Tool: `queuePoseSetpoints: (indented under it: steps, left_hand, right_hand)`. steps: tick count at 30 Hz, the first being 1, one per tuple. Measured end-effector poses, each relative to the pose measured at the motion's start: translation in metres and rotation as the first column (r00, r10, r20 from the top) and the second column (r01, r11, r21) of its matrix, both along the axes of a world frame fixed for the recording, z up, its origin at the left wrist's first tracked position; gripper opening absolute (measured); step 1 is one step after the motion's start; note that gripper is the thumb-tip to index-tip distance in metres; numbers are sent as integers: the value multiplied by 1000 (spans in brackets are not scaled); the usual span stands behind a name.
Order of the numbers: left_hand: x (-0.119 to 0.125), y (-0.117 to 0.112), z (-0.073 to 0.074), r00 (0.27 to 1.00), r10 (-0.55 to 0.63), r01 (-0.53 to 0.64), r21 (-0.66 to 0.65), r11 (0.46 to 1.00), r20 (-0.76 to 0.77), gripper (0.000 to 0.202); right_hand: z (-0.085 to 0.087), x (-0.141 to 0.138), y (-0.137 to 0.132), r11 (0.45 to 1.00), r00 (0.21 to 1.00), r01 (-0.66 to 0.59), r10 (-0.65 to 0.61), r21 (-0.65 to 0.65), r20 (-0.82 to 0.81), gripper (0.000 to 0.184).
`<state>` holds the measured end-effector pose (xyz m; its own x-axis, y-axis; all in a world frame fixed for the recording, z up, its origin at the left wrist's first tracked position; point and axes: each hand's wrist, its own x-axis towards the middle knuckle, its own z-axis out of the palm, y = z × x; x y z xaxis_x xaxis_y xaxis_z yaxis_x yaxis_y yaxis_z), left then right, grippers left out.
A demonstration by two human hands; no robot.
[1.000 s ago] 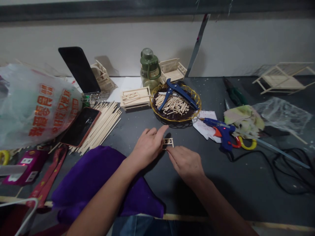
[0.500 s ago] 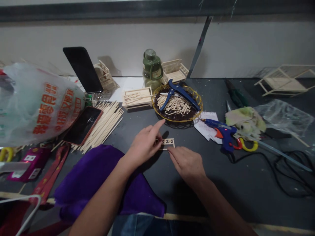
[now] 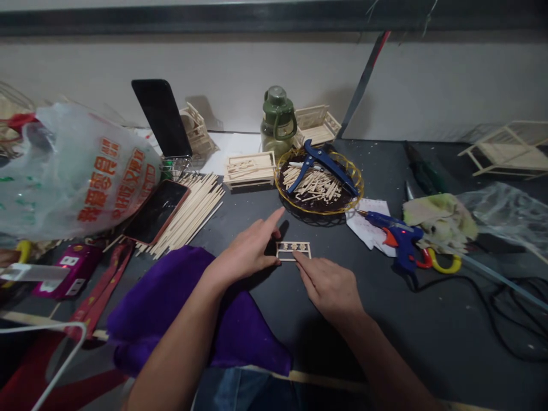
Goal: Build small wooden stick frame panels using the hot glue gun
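A small wooden frame [image 3: 310,251] made of thin sticks lies on the dark tabletop, with a row of flower-shaped pieces along its upper part. At its left end is my left hand [image 3: 250,251], index finger stretched out and thumb apart from it, the thumb tip by the frame's lower left corner. My right hand [image 3: 331,285] comes from the lower right with its fingers curled together, the index fingertip pressed on the flower row. That fingertip covers part of the frame's lower bar. What my right thumb touches is hidden.
Behind the frame stands a yellow-rimmed basket [image 3: 282,194] holding short sticks and a blue cutter [image 3: 329,168]. A glue gun [image 3: 396,231] with its cord lies right. Long sticks [image 3: 192,214], a phone [image 3: 158,211], a plastic bag [image 3: 85,171] and purple cloth [image 3: 166,302] occupy the left.
My left hand has loosened and drawn left, uncovering the frame's left part. My right index finger has moved from the lower right corner to the flower row. The camera view has shifted slightly left.
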<state>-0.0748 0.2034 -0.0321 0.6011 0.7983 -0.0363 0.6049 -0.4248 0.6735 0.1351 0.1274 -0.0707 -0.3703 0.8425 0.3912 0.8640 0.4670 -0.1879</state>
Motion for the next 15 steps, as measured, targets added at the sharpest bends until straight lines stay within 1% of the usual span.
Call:
queuePoseSetpoints:
  steps: [6,9,12,15]
  left_hand:
    - [2,-1,0,1000,-3,3,6,1000,-10,96]
    - [2,0,2,999,7,-8,21,1000,42,92]
    - [3,0,3,995,44,-46,12,999,95,86]
    - [4,1,3,990,70,-72,8,997,120,84]
  right_hand:
    - [-1,0,0,999,1000,-20,20,-29,1,29]
    - [0,2,0,999,1000,-12,11,-34,-24,27]
    - [2,2,0,1000,999,-6,5,-25,-37,29]
    - [7,-1,2,999,1000,-22,23,-26,7,34]
